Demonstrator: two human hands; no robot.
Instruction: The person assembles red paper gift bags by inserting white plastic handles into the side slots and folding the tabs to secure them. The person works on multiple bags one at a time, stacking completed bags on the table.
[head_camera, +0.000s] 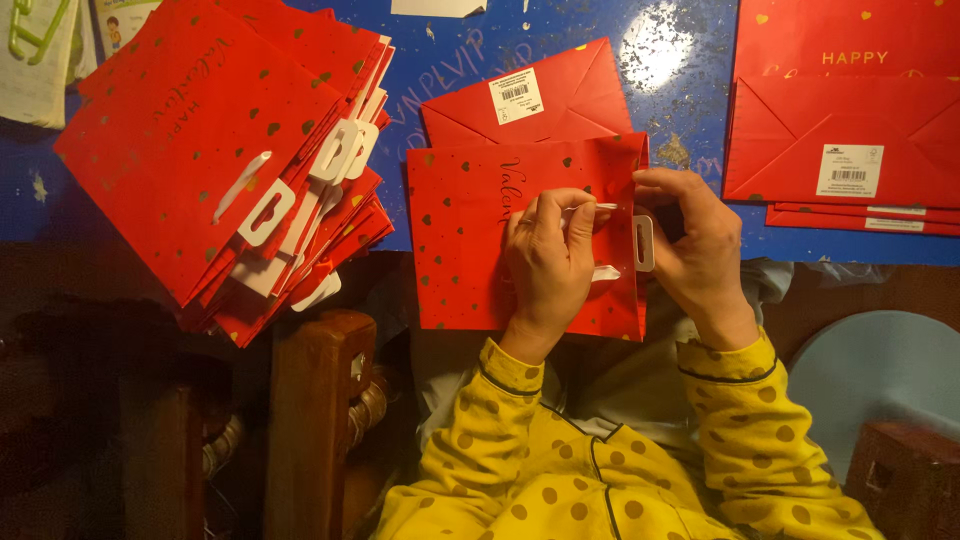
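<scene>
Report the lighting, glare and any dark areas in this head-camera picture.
Head view: warm light falls evenly on the flat red paper bag with gold hearts under both hands (left, right); a bright glare patch whitens the blue tabletop; the lower left around the brown wooden post sinks into deep shadow.

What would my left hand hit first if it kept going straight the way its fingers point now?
The left hand points up the red gift bag it rests on. Going on, it would probably cross the bag's top edge first and meet the second red bag lying beyond it; depth is unclear.
</scene>
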